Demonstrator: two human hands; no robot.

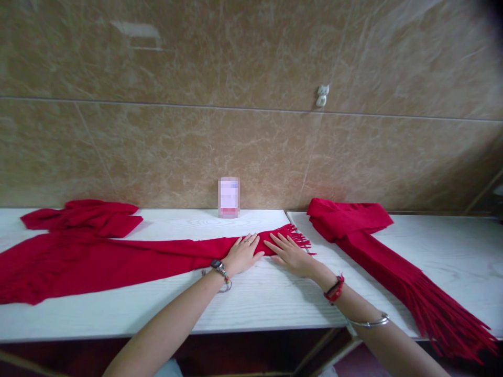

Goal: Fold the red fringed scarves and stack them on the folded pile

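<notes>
Fingers spread flat and gripping nothing, the left hand [241,256] and right hand [291,256] rest on 1 long red scarf [157,259] beside its fringe [299,238], along the white table [267,303]; another scarf [373,262] lies to the right.

Plain red scarves [149,259], white wood-grained tabletop [98,314]; brown wall [176,149], pale marbled veining

White cat figure [323,96] on brown wall [188,149]

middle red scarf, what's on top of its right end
The left hand and right hand rest on the scarf near its fringe. The part directly beneath them is covered and can't be seen.
</notes>
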